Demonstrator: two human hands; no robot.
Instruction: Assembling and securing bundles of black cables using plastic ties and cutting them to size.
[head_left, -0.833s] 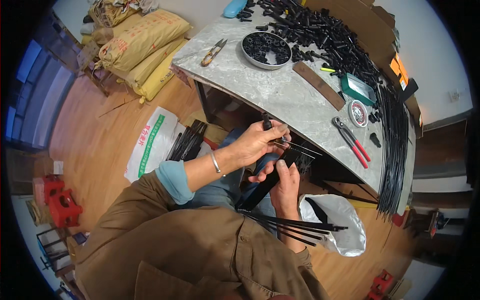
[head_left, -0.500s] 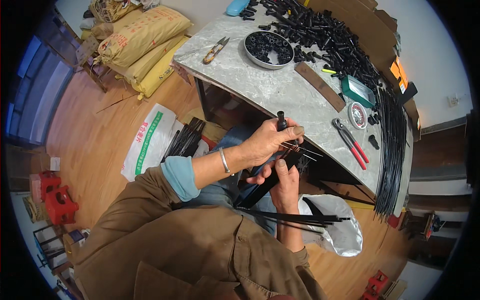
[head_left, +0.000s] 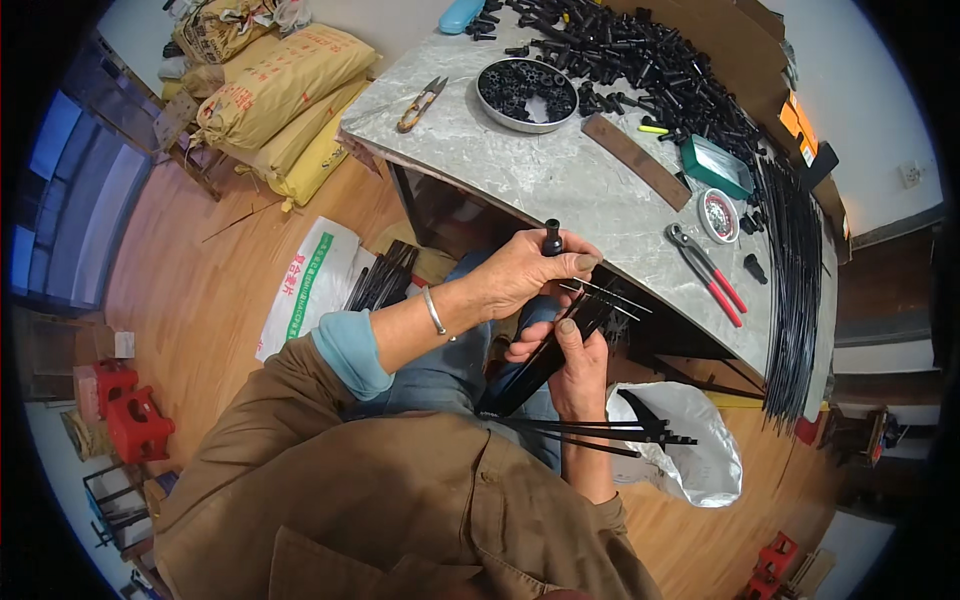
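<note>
My left hand [head_left: 525, 270], with a silver bangle at its wrist, is closed around a black bottle-shaped plastic fitting [head_left: 552, 238]. Just below its thumb, a few thin rods [head_left: 612, 297] stick out to the right. Under it, my right hand [head_left: 582, 365] is wrapped round a bundle of long black strips [head_left: 535, 372] that slants down between my knees. More black strips [head_left: 600, 432] lie across my lap and reach over my right forearm. How the rods sit in my left fingers is partly hidden.
The grey table [head_left: 520, 180] holds a pile of black fittings [head_left: 640, 60], a round metal tin [head_left: 528, 125], red-handled pliers [head_left: 705, 275], snips [head_left: 422, 105], a brown flat bar [head_left: 636, 160], a green box [head_left: 716, 168] and long black rods [head_left: 795, 300]. A silvery bag [head_left: 700, 470] stands beside my right arm.
My view has shifted slightly. The thin rods below my left thumb now reach a little farther right, and the strips over my right forearm are more spread. Both hands keep their grip.
</note>
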